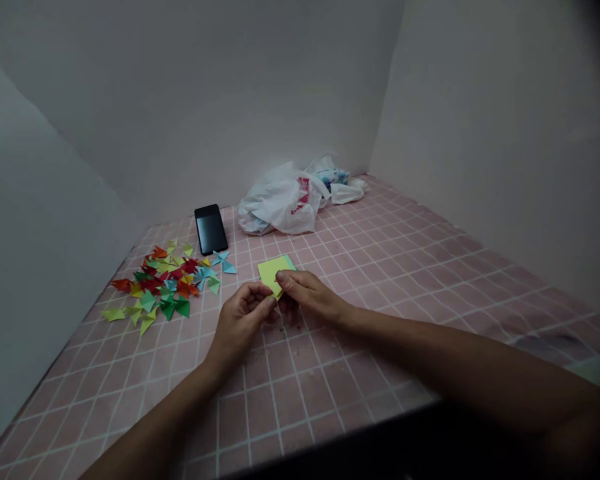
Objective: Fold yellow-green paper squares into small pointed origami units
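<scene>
Both my hands meet at the middle of a pink checked tabletop [360, 267]. My left hand [243, 319] and my right hand [307, 295] pinch the near edge of a yellow-green square of paper [274, 272], which lies mostly flat on the table just beyond my fingertips. A thin blue-green edge shows along the paper's right side. The fingers of both hands are curled and closed on the paper.
A heap of folded paper shapes [165, 283] in red, green, yellow, orange and blue lies at the left. A black phone [211, 229] lies behind it. Crumpled white plastic bags [285, 200] sit in the far corner. White walls enclose three sides.
</scene>
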